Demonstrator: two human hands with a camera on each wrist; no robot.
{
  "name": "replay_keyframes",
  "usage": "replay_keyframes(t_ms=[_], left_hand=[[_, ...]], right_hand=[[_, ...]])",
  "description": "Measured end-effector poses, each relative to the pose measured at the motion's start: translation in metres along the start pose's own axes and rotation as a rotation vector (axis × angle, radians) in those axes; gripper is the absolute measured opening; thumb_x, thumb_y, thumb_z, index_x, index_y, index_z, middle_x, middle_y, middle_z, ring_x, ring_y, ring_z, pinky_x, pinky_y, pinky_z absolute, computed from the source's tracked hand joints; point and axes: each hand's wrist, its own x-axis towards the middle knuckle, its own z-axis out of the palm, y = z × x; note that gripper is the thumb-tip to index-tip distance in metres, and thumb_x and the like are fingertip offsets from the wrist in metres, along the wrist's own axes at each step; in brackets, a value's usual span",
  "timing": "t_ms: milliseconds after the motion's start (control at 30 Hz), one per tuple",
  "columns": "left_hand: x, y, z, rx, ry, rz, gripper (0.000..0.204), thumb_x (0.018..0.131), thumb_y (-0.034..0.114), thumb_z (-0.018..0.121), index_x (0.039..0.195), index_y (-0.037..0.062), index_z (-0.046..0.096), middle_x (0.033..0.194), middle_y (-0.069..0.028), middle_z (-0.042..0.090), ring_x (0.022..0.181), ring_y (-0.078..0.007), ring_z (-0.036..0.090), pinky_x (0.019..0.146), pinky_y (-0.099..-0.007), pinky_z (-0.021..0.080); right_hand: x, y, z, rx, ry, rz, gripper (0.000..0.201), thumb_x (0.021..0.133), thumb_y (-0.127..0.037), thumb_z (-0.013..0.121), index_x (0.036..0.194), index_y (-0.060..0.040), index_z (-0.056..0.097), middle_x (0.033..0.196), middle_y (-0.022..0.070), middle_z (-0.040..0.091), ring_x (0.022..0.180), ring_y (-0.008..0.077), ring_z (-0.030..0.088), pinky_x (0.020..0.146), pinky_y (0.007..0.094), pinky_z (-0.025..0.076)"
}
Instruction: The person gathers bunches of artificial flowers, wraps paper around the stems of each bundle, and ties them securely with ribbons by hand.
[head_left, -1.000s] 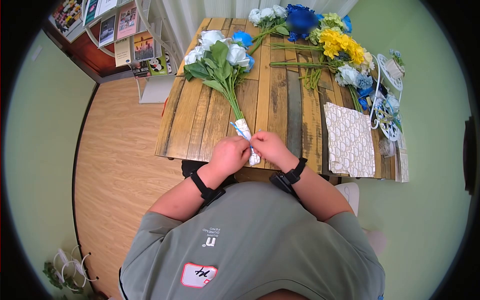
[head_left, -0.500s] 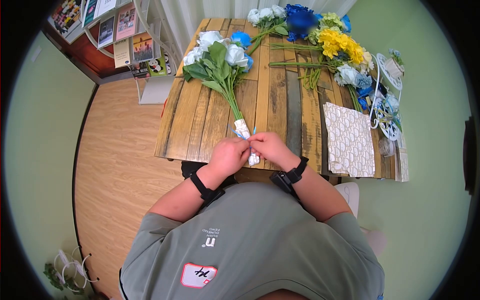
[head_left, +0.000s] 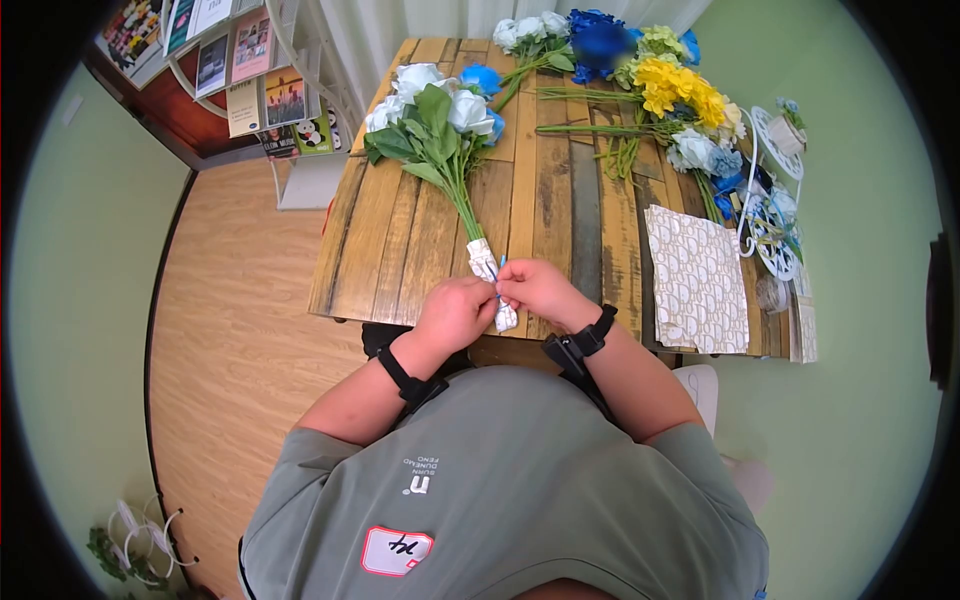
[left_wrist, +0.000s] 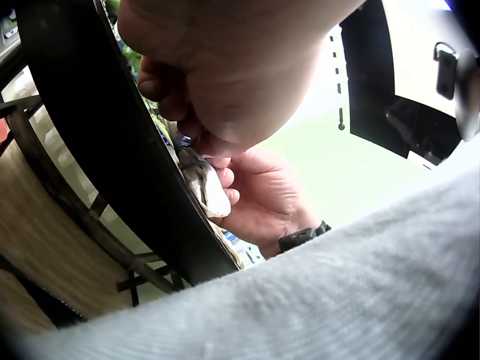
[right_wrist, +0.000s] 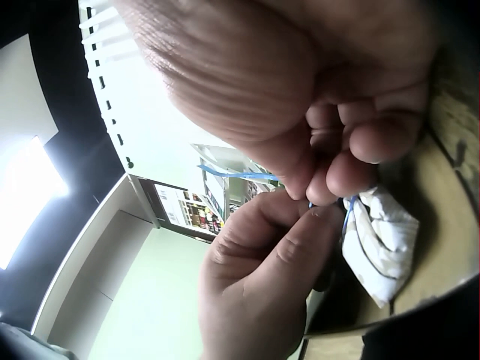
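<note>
A bouquet of white and blue artificial roses (head_left: 430, 110) lies on the wooden table, its green stems pointing towards me. Patterned paper (head_left: 481, 257) wraps the stem ends near the front edge. Around this wrap runs a thin blue ribbon (right_wrist: 240, 174), with one end sticking out past my right thumb in the right wrist view. My right hand (head_left: 545, 292) pinches the ribbon between thumb and fingertips. Just opposite, my left hand (head_left: 455, 308) pinches it at the wrap, the two hands' fingertips meeting. The fingers partly hide the crossing of the ribbon.
Yellow flowers (head_left: 680, 90) and other blue and white blooms lie along the table's back right. Patterned paper sheets (head_left: 700, 285) rest at the front right, beside a ball of twine (head_left: 772, 295) and a white metal stand (head_left: 780, 250). A magazine rack (head_left: 280, 90) stands back left.
The ribbon end on the left has dropped from view in the head view, while a blue end now stands up by my right fingers. Both hands have shifted slightly at the wrap.
</note>
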Motion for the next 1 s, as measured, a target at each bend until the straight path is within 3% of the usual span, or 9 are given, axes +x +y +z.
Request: replay_keyframes(t_ms=[367,467,533,667,733,800,867,900,1000], left_hand=[[-0.003,0.005,0.001,0.134,-0.137,-0.105,0.016,0.079,0.02,0.062,0.073,0.006,0.066,0.075,-0.0145,0.066,0.068,-0.0373,0.065,0.062,-0.0501,0.052],[0.0,0.008,0.0,0.182,-0.181,-0.118,0.016,0.079,0.02,0.062,0.073,0.0063,0.067,0.074,-0.0153,0.066,0.069,-0.0374,0.065,0.063,-0.0503,0.052],[0.001,0.009,0.0,0.196,-0.208,-0.126,0.016,0.079,0.021,0.063,0.072,0.0063,0.067,0.074,-0.0156,0.066,0.069,-0.0375,0.065,0.063,-0.0504,0.052],[0.003,0.011,-0.002,0.206,-0.27,-0.134,0.015,0.079,0.02,0.063,0.075,0.0063,0.067,0.073,-0.0165,0.066,0.07,-0.0376,0.066,0.064,-0.0505,0.052],[0.003,0.011,-0.006,0.17,-0.265,-0.123,0.015,0.081,0.02,0.064,0.078,0.0058,0.066,0.074,-0.0166,0.066,0.071,-0.0378,0.066,0.065,-0.0503,0.052],[0.002,0.013,-0.013,0.132,-0.263,-0.112,0.015,0.083,0.021,0.065,0.082,0.0053,0.066,0.074,-0.0168,0.066,0.071,-0.0379,0.066,0.065,-0.0502,0.052],[0.004,0.021,-0.027,-0.143,-0.287,-0.363,0.015,0.087,0.018,0.067,0.087,0.0044,0.062,0.071,-0.0132,0.063,0.066,-0.03,0.064,0.062,-0.0428,0.05],[0.001,0.014,-0.026,-0.147,-0.289,-0.366,0.015,0.087,0.018,0.067,0.087,0.0044,0.062,0.071,-0.0132,0.063,0.066,-0.03,0.064,0.062,-0.0428,0.05],[-0.014,-0.02,-0.011,-0.56,-0.072,-0.412,0.008,0.091,0.009,0.066,0.087,0.004,0.06,0.07,0.0012,0.056,0.065,-0.0076,0.051,0.058,-0.0253,0.043]], right_hand=[[0.02,0.012,-0.003,-0.191,0.18,-0.079,0.01,0.097,-0.011,0.063,0.093,-0.0019,0.065,0.075,0.0003,0.062,0.067,0.0081,0.056,0.06,0.0242,0.045],[0.022,0.012,-0.004,-0.299,0.209,-0.121,0.012,0.096,-0.012,0.064,0.092,-0.0011,0.065,0.074,0.0015,0.063,0.067,0.0094,0.057,0.06,0.0252,0.046],[0.023,0.01,-0.001,-0.544,0.344,-0.222,0.012,0.096,-0.012,0.064,0.092,-0.0004,0.065,0.073,0.0021,0.063,0.066,0.0112,0.058,0.061,0.0265,0.047],[0.029,0.017,-0.004,-0.541,0.383,-0.212,0.014,0.096,-0.012,0.063,0.09,0.0001,0.066,0.073,0.0021,0.063,0.065,0.0123,0.058,0.062,0.0277,0.048],[0.033,0.016,-0.012,-0.235,0.248,-0.156,0.017,0.094,-0.013,0.063,0.1,0.0021,0.068,0.075,0.0057,0.065,0.069,0.0141,0.062,0.061,0.0314,0.05],[0.023,0.008,-0.017,-0.129,0.291,-0.135,0.021,0.096,-0.013,0.062,0.111,0.0022,0.064,0.079,0.0051,0.064,0.067,0.0121,0.059,0.059,0.0276,0.049],[0.012,0.001,-0.023,-0.025,0.33,-0.109,0.041,0.098,-0.013,0.061,0.135,0.0014,0.052,0.088,0.0046,0.061,0.065,0.0093,0.058,0.057,0.0212,0.048],[0.01,0.002,-0.022,-0.026,0.33,-0.104,0.041,0.098,-0.013,0.061,0.135,0.0014,0.052,0.088,0.0046,0.061,0.065,0.0093,0.058,0.057,0.0212,0.048],[0.002,0.005,-0.017,-0.107,0.447,-0.129,0.033,0.098,-0.017,0.061,0.126,0.0018,0.06,0.084,0.0061,0.062,0.066,0.0124,0.06,0.057,0.0277,0.049]])
